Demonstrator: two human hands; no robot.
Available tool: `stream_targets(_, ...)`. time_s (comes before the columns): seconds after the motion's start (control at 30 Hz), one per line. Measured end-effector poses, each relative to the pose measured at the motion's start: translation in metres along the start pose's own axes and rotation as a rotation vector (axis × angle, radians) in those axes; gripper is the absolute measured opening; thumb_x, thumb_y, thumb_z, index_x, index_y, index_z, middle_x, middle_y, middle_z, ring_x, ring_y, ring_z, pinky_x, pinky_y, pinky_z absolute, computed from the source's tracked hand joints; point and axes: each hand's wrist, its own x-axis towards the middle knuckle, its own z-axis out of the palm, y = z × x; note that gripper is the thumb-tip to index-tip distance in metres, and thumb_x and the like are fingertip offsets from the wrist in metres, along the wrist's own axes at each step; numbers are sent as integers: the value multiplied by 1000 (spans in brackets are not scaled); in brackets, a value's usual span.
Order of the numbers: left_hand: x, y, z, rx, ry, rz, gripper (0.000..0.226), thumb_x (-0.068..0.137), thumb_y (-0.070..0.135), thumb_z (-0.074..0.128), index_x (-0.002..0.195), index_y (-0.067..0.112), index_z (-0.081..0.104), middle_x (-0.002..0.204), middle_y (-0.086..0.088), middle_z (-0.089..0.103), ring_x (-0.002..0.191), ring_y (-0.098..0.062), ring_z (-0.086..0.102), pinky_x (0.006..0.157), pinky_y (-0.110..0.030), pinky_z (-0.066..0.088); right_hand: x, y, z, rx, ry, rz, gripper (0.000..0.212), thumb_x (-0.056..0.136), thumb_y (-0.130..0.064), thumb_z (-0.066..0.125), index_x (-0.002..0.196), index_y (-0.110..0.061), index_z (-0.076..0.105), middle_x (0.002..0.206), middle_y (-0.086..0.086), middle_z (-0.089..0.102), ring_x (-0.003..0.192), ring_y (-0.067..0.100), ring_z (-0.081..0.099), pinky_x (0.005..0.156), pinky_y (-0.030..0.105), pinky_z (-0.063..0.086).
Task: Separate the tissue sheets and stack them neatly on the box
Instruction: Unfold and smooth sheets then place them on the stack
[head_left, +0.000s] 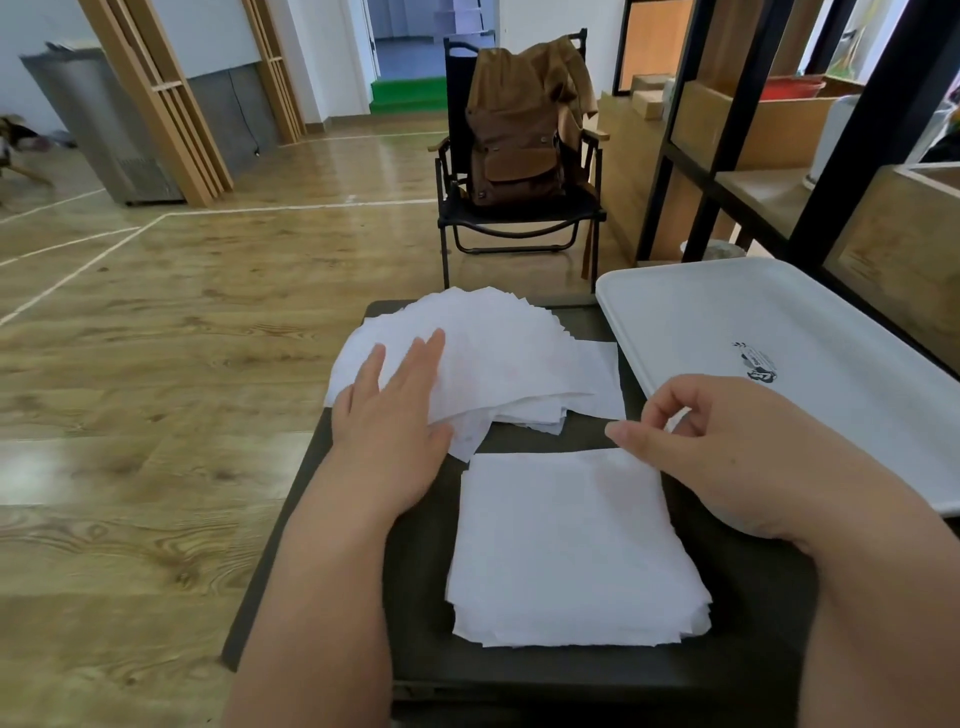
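A loose, fanned pile of white tissue sheets lies on the far half of the dark box top. My left hand rests flat on the pile's left side, fingers straight. On the near half sits a squared-up stack of tissue sheets. My right hand hovers over the far right corner of that stack. Its fingers are loosely curled, and its thumb tip is close to the near right corner of the fanned pile. I see no sheet between the thumb and fingers.
A white tray lies to the right, overlapping the box's right edge. Behind the box stands a black folding chair with a brown backpack. Black-framed wooden shelves rise at the right. Wooden floor lies to the left.
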Motion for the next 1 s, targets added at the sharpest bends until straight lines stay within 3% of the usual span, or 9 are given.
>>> stream_targets(0.07, 1, -5, 2, 15, 0, -22, 68, 102, 27, 45, 155, 41, 7, 160, 2, 30, 151, -14, 5, 113, -30, 6, 0, -1, 1, 27, 11, -12, 35, 72, -66, 58, 76, -31, 61, 59, -10, 62, 55, 3, 57, 49, 19, 34)
stream_targets(0.17, -1, -7, 1, -20, 147, 20, 51, 99, 21, 48, 147, 35, 41, 135, 0, 61, 134, -20, 44, 110, -33, 26, -2, -1, 2, 31, 12, -39, 33, 73, -65, 59, 76, -32, 61, 55, -12, 58, 53, 2, 54, 50, 18, 33)
stream_targets(0.3, -5, -11, 0, -127, 258, 26, 33, 95, 17, 54, 123, 28, 69, 120, 3, 70, 115, -19, 59, 96, -29, 39, -2, -2, 1, 40, 38, -72, 27, 78, -60, 62, 75, -33, 62, 56, -12, 59, 56, 2, 55, 52, 19, 34)
stream_targets(0.4, -7, -10, -4, -209, 359, 30, 25, 97, 21, 57, 114, 30, 73, 117, 11, 71, 108, -11, 61, 83, -21, 41, -1, -4, 1, 57, 92, -119, 22, 81, -55, 64, 78, -33, 61, 67, -9, 66, 65, 5, 60, 55, 21, 41)
stream_targets(0.5, -13, -2, -15, -280, 516, 57, 17, 92, 22, 64, 99, 32, 77, 92, 18, 71, 80, 1, 54, 64, -6, 34, -1, -9, 4, 124, 150, -203, 13, 80, -48, 67, 82, -36, 62, 74, -15, 65, 69, 1, 61, 60, 19, 42)
stream_targets(0.57, -20, 6, -23, -340, 570, 97, 12, 88, 24, 69, 91, 32, 76, 81, 20, 68, 78, -2, 53, 63, -7, 37, -2, -13, 8, 157, 168, -272, 15, 77, -44, 68, 90, -41, 61, 83, -21, 62, 79, -7, 58, 63, 13, 41)
stream_targets(0.77, -39, 30, -44, -465, 590, 254, 5, 83, 31, 72, 84, 36, 74, 83, 22, 68, 81, -1, 57, 68, -8, 39, -3, -27, 28, 231, 189, -447, 45, 76, -44, 67, 118, -51, 53, 109, -28, 53, 102, -10, 50, 72, 6, 42)
stream_targets(0.9, -48, 33, -53, -473, 561, 335, 13, 84, 29, 70, 91, 40, 73, 92, 27, 68, 91, 4, 61, 76, -4, 40, -1, -30, 31, 277, 290, -514, 15, 85, -33, 66, 99, -41, 67, 102, -26, 61, 98, -9, 53, 77, 5, 40)
stream_targets(1.0, -47, 30, -53, -419, 527, 327, 38, 95, 13, 60, 119, 43, 63, 95, 21, 68, 95, 6, 57, 77, -3, 38, -1, -29, 28, 297, 254, -505, 9, 89, -31, 66, 83, -33, 71, 84, -23, 67, 73, -12, 55, 69, 6, 39)
